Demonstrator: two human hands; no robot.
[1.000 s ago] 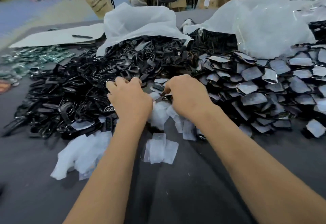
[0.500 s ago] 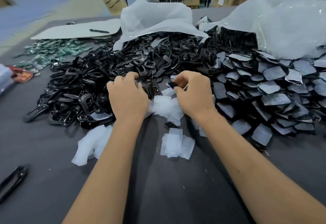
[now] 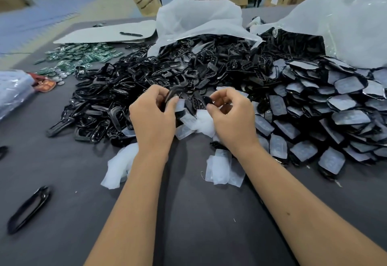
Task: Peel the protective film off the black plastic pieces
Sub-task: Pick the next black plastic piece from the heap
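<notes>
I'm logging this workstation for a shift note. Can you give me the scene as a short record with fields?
surface: grey table
left hand: grips a black plastic piece
right hand: pinches a small dark bit
centre heap: bare black pieces
right heap: film-covered pieces
peeled film: scraps near the wrists
far left: green parts
behind: white bags

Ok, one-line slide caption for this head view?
Left hand and right hand pinch black plastic pieces above peeled film scraps, between two piles.
</notes>
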